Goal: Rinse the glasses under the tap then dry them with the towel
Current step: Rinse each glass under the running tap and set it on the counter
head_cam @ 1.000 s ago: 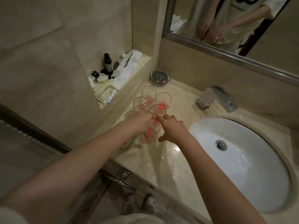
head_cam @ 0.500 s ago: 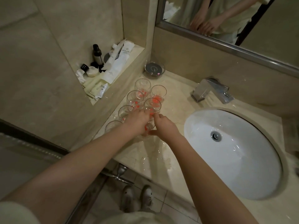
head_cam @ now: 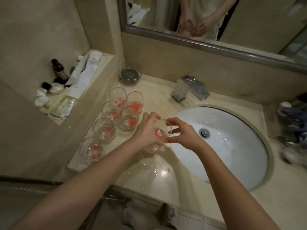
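A clear glass with red marks [head_cam: 162, 132] is held up over the counter's edge beside the white sink [head_cam: 232, 146]. My left hand [head_cam: 147, 131] wraps round its left side. My right hand [head_cam: 181, 133] pinches its rim and right side with thumb and fingers. Several more glasses with red marks [head_cam: 126, 117] stand in two rows on the counter to the left. The chrome tap [head_cam: 189, 89] sits behind the sink, with no water running. A bluish cloth [head_cam: 292, 117] lies blurred at the right edge; I cannot tell if it is the towel.
A small dark glass dish [head_cam: 130, 75] stands by the wall behind the glasses. Toiletry bottles and packets [head_cam: 69, 87] fill the recessed ledge on the left. The wet marble counter [head_cam: 149, 171] shows puddles in front. A mirror [head_cam: 216, 19] runs above the backsplash.
Both hands have lifted one glass out of the cluster and carried it right, to the sink's edge. The view has shifted right, bringing the counter's right end into sight.
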A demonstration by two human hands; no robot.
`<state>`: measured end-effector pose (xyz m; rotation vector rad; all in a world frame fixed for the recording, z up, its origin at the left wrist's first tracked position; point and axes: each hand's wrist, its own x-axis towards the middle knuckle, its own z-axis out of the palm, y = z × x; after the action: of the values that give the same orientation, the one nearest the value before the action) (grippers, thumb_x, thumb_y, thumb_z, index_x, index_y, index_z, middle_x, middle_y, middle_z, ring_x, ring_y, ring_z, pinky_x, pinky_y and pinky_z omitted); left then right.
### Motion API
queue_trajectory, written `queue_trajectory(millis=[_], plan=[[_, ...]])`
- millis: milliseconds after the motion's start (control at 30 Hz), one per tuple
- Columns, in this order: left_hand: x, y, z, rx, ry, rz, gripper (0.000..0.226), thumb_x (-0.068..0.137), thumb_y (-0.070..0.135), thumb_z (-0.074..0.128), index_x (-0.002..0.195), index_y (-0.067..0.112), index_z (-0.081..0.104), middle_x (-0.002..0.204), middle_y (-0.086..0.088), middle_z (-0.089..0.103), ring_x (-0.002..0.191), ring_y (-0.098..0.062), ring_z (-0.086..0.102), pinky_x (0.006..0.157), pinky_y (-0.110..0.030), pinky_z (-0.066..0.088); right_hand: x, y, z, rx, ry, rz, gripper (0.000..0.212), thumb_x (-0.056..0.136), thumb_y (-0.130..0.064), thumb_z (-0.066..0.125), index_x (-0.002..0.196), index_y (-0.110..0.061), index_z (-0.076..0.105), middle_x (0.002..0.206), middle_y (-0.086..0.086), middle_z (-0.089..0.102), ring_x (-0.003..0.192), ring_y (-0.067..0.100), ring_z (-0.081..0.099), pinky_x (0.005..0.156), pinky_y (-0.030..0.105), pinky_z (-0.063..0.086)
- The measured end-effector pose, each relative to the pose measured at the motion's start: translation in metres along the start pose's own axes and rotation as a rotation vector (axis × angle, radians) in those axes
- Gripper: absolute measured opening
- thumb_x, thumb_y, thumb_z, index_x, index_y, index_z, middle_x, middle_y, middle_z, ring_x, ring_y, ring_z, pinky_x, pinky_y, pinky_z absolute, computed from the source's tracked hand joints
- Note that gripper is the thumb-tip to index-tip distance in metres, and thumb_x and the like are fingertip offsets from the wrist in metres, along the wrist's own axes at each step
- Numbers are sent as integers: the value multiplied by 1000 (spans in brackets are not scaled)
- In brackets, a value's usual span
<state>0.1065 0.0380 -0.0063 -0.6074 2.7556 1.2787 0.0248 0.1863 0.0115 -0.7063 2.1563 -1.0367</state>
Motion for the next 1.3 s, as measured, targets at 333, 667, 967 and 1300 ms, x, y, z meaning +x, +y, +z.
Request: queue_trajectory(millis=[333, 667, 967, 1300], plan=[[58, 64, 92, -303, 68, -73, 85, 57, 5, 91, 129, 18, 48, 125, -5, 42, 110, -14, 53, 69, 2, 41, 8, 77, -103, 59, 27, -4, 64, 73, -13, 83, 129, -24, 54, 114, -14, 58, 92, 3, 60, 71, 9, 47], [91, 77, 124, -444, 83, -217, 92, 29, 42, 81, 114, 31, 48, 116, 9, 59, 109, -12, 60, 86, -35, 54, 43, 117, -132, 251, 223, 119, 34, 91, -22, 65, 123, -15, 58, 104, -2, 64, 95, 14, 61, 73, 13, 46], [113, 72, 121, -503, 72, -286, 98, 28, 47, 79, 119, 27, 50, 111, 14, 61, 106, -10, 62, 92, -38, 53, 129, 98, -135, 477, 423, 69, 33, 99, -28, 52, 129, -15, 59, 118, 0, 62, 113, 23, 58, 93, 42, 52], [137, 69, 121, -596, 49, -284, 79, 40, 22, 86, 112, 30, 52, 114, 9, 62, 106, -12, 62, 89, -29, 52, 169, 87, -142, 452, 541, 31, 34, 96, -24, 60, 127, -10, 62, 114, 2, 66, 108, 16, 60, 104, 36, 44]])
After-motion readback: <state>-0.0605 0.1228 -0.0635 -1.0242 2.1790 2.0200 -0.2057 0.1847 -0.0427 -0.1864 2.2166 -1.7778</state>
